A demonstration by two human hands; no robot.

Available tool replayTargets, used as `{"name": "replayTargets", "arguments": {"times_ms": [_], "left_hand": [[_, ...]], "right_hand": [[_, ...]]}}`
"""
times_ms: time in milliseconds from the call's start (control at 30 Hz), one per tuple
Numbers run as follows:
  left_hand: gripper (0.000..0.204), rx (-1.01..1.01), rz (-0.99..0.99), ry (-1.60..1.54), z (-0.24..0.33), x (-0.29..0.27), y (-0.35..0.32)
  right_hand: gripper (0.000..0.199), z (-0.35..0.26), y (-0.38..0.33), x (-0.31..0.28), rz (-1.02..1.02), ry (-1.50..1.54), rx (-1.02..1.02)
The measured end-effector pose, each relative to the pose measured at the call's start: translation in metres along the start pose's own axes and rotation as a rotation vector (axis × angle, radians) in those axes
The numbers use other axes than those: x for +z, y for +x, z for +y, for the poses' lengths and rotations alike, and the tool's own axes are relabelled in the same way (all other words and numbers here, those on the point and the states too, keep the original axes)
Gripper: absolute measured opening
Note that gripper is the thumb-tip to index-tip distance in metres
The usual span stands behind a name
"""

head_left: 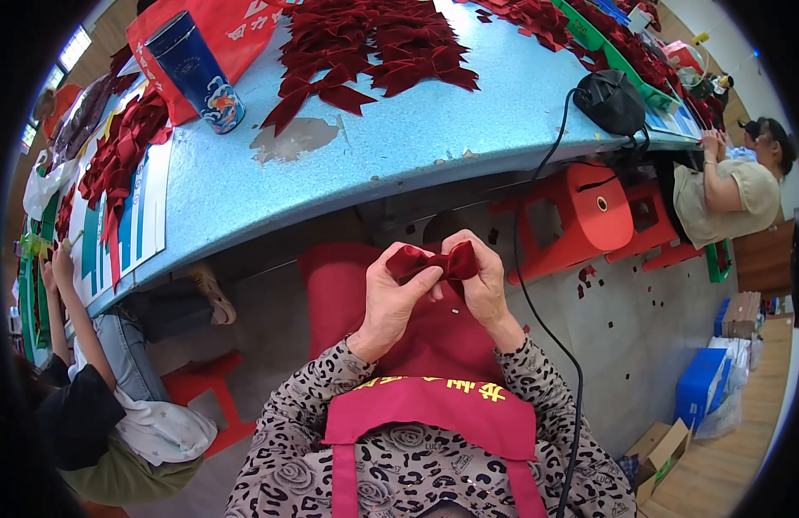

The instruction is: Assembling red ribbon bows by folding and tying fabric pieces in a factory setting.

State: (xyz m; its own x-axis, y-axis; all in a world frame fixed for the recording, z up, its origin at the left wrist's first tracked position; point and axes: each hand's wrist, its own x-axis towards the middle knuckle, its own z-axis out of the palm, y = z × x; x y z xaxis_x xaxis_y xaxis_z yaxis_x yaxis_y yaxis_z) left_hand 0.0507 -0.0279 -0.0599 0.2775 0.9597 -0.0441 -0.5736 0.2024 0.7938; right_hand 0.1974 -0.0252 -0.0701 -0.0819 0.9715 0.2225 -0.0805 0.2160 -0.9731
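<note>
Between my two hands, above my lap, is a dark red velvet bow (pixel 459 262). My left hand (pixel 397 292) pinches its left loop, with the thumb reaching toward the knot in the middle. Around the right loop close the fingers of my right hand (pixel 483 289). Both hands are in front of the table edge, over my dark red apron (pixel 434 332). Beyond them on the table, rows of finished-looking red velvet bows (pixel 378 52) lie close together. Some fingertips are hidden behind the bow.
The blue table (pixel 235 186) curves ahead, bearing a dark blue tumbler (pixel 195 73), a red bag (pixel 235 34), a black pouch (pixel 608 102) and a green tray (pixel 619 62). A black cable (pixel 537 298) hangs at my right. Red stools (pixel 581 216) stand below; people sit on both sides.
</note>
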Motion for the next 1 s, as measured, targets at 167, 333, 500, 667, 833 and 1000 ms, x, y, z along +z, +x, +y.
{"name": "replayTargets", "arguments": {"times_ms": [167, 333, 500, 667, 833, 1000], "left_hand": [[0.018, -0.018, 0.022, -0.014, 0.005, -0.012, -0.006], [0.018, -0.028, -0.009, 0.011, 0.018, -0.016, -0.010], [0.019, -0.086, -0.010, -0.318, 0.035, -0.034, -0.026], [0.019, 0.034, 0.047, -0.120, 0.033, -0.073, -0.043], [0.019, 0.116, 0.057, 0.029, 0.038, -0.094, -0.056], [0.016, 0.202, 0.079, 0.226, 0.044, -0.100, -0.066]], "right_hand": [[0.018, 0.007, -0.002, 0.016, 0.052, -0.163, -0.128], [0.018, 0.015, -0.001, 0.031, 0.173, -0.076, -0.170], [0.022, 0.011, -0.010, 0.059, 0.270, 0.239, 0.110], [0.024, 0.014, -0.021, 0.105, 0.317, 0.367, 0.303], [0.022, 0.022, -0.032, 0.132, 0.309, 0.431, 0.361], [0.021, 0.028, -0.042, 0.145, 0.367, 0.382, 0.329]]}}
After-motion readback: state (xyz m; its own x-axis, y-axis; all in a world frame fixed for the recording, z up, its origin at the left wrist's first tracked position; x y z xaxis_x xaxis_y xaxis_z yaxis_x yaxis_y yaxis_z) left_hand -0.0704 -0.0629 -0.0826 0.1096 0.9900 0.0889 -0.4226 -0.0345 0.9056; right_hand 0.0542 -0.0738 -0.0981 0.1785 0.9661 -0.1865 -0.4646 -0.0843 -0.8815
